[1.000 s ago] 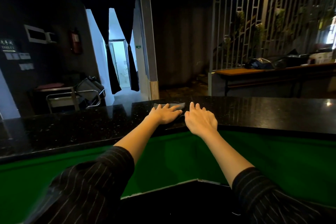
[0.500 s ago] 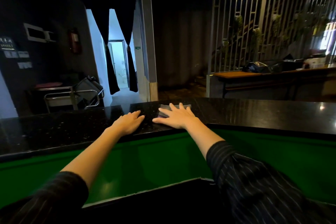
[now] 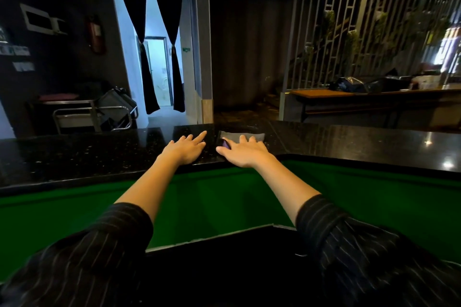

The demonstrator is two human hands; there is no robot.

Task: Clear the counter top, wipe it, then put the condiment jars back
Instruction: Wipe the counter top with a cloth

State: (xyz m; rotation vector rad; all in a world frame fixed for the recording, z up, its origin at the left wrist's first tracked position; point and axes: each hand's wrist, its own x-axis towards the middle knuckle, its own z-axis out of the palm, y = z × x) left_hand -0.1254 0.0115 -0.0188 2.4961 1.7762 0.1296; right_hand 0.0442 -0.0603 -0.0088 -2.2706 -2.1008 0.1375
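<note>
Wipe step. Cloth (image 3: pixel 252 136) lies on the black surface (image 3: pixel 349 142). Right hand (image 3: pixel 245 153) presses it flat: grip apart, fingers straight, nothing clamped. Left hand (image 3: pixel 185 148) just left of the cloth, flat on the stone, grip apart too. Suggest even palm pressure, overlapping passes outward from the cloth, left hand as brace. No jars in view.

- One black counter top (image 3: pixel 349 142)
- Two hands lying flat on it by its near edge: one left hand (image 3: pixel 185 148), one right hand (image 3: pixel 243 153)
- One grey cloth (image 3: pixel 249 135) toward the far edge, under the right hand's fingers
- Two striped sleeves (image 3: pixel 99 244)
- Two dark curtains (image 3: pixel 143 32)
- One fire extinguisher (image 3: pixel 96 35)
- One metal trolley (image 3: pixel 94 114)
</note>
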